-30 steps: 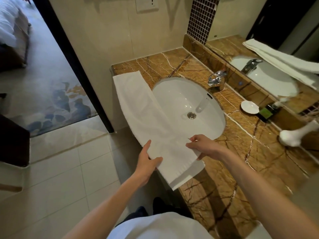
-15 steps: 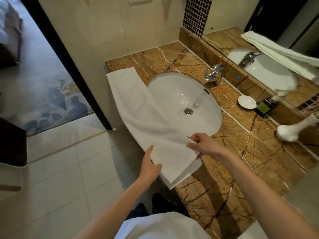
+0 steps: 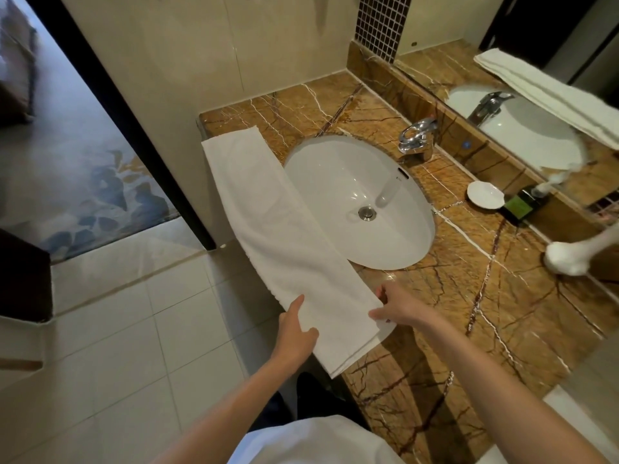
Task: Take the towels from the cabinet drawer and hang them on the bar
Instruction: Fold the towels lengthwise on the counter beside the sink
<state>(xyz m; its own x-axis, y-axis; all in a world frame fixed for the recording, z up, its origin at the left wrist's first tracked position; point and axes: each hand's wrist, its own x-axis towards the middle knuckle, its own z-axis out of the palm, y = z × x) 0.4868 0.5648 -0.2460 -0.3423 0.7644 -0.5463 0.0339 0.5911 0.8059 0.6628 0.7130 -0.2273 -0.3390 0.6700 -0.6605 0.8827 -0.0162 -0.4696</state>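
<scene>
The left grip (image 3: pixel 296 329) and right grip (image 3: pixel 398 306) apparently pinched the near end of the towel (image 3: pixel 284 236), whose long axis ran away-left along the bench (image 3: pixel 469 296).

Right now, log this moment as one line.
towel: folded strip on counter, overlapping sink rim | left grip: holds near-left edge | right grip: pinches near-right edge | bar: not in view

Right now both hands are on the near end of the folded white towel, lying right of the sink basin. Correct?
Wrong side. In the head view the folded white towel lies left of the sink basin, over its left rim. Left hand and right hand are on its near end.
</scene>
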